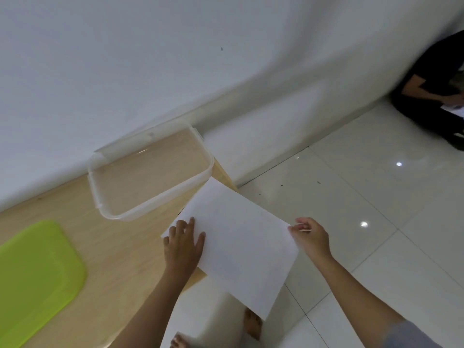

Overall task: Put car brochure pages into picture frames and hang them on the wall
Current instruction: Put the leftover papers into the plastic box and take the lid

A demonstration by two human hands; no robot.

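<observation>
A large white sheet (238, 242), blank on the side that shows, lies over the right corner of a light wooden table (120, 259) and sticks out past its edge. My left hand (184, 243) lies flat on the sheet's left part with the fingers spread. My right hand (310, 234) pinches the sheet's right corner between thumb and fingers. No picture frame shows in the view.
A clear plastic container (150, 172) stands on the table by the white wall. A lime-green lid (37, 280) lies at the table's left. White floor tiles (376, 222) spread to the right. A person in dark clothes (437, 96) sits in the far corner. My bare feet (252, 325) show below.
</observation>
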